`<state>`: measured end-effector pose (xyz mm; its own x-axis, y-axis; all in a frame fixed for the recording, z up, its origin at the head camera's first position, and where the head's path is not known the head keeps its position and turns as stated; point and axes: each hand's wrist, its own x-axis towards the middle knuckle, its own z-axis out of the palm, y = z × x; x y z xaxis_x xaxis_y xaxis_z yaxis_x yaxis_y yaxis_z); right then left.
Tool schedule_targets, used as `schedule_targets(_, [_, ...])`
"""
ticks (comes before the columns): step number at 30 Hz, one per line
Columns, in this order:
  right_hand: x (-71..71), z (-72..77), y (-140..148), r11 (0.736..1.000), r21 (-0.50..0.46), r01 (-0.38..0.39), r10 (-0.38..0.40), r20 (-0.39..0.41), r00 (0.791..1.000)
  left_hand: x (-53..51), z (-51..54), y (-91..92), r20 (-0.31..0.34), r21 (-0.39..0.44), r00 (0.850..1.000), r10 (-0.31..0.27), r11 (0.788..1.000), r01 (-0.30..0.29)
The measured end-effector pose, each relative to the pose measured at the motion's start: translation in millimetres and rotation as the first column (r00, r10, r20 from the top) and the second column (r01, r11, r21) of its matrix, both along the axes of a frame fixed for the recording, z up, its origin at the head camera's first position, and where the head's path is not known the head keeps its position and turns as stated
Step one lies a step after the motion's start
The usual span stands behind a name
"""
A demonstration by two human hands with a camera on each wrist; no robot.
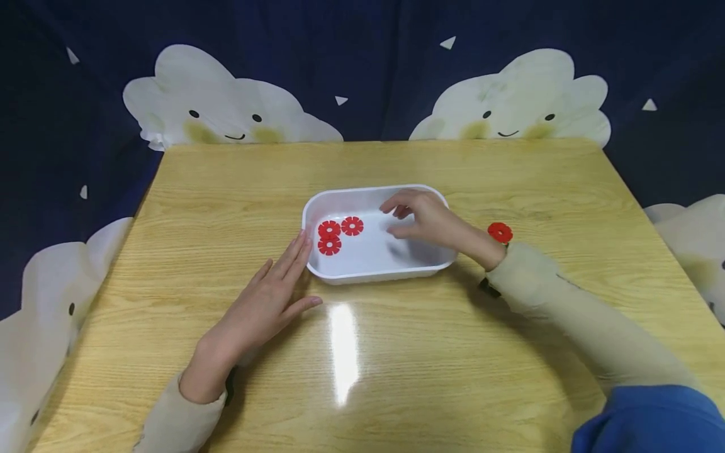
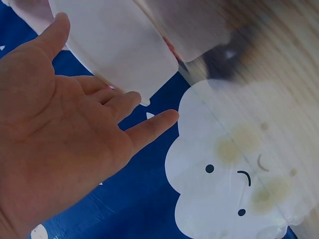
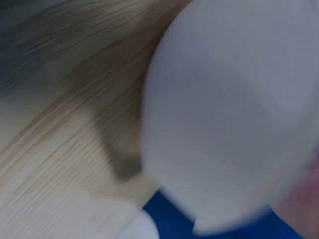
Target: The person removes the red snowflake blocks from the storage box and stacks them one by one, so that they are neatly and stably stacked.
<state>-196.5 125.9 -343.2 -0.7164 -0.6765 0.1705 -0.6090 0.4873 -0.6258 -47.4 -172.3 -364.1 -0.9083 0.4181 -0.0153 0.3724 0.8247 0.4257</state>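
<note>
A white plastic tray (image 1: 376, 275) stands mid-table with several red notched discs (image 1: 352, 226) lying at its left end. My left hand (image 1: 266, 301) touches the tray's left side with straight fingers, thumb spread apart. In the left wrist view that hand (image 2: 75, 119) shows its palm beside the tray wall (image 2: 114, 45). Over the tray's right half hovers my right hand (image 1: 421, 217), fingers loosely bent, a gap between thumb and fingertips and nothing seen in it. The right wrist view is blurred; the tray (image 3: 224, 119) fills much of it.
One more red notched disc (image 1: 500, 232) lies on the wooden table (image 1: 226, 189) right of the tray, beside my right wrist. Behind the table hangs a dark blue cloth (image 1: 368, 63) with smiling clouds (image 1: 221, 107).
</note>
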Motion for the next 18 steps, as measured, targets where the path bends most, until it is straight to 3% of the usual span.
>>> schedule_targets(7, [-7.0, -14.6, -40.6, 0.993, 0.097, -0.061, 0.062, -0.005, 0.998, -0.7, 0.1, 1.0, -0.006, -0.006, 1.0, -0.004, 1.0, 0.004])
schedule_targets(18, [-10.3, -33.3, -55.7, 0.988, 0.148, -0.04, 0.045, -0.034, 0.998, 0.6, -0.6, 0.0, -0.022, -0.003, 1.0, -0.006, 1.0, 0.006])
